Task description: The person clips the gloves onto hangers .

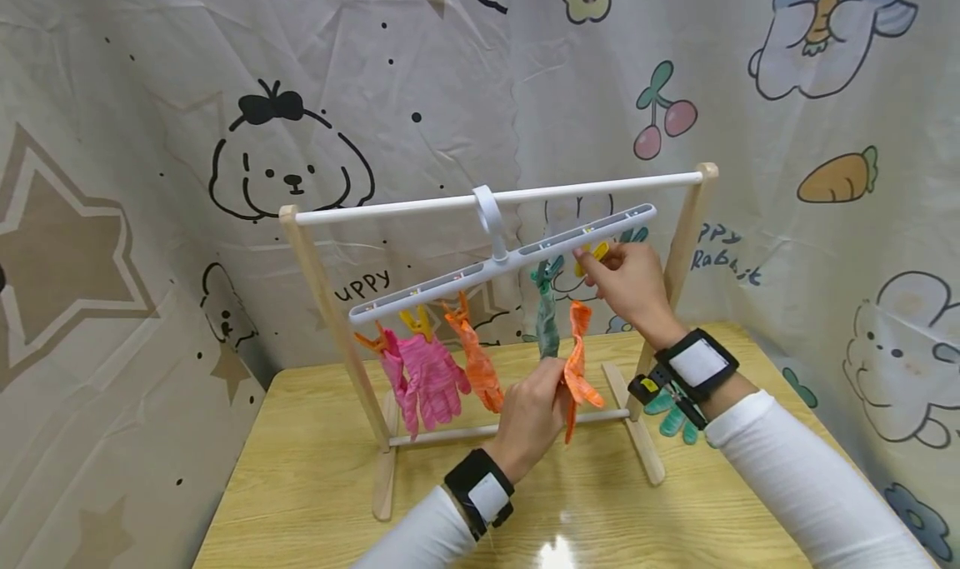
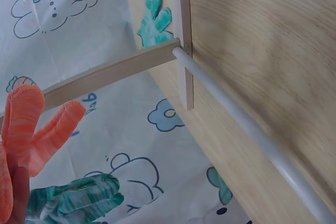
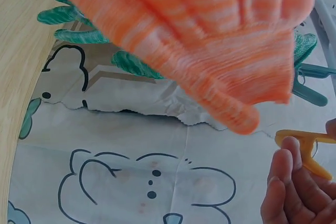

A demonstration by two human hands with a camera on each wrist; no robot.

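My left hand point(image 1: 528, 415) grips an orange striped knit glove point(image 1: 579, 352) below the right half of a white hanger point(image 1: 423, 290). In the left wrist view, its orange fingers show at the left edge. My right hand point(image 1: 633, 286) pinches a yellow clip point(image 3: 302, 140) just under the hanger's right arm. The orange glove stands apart from this clip. A green glove point(image 1: 547, 319) hangs from a green clip just left of it. Further left hang another orange glove point(image 1: 474, 352) and pink gloves point(image 1: 431, 377), held by orange and yellow clips.
The hanger tilts, right end up, on the white top bar point(image 1: 405, 208) of a wooden rack. Another green glove point(image 1: 675, 415) lies on the table point(image 1: 315, 469) by the rack's right foot. A printed curtain point(image 1: 450, 77) stands behind.
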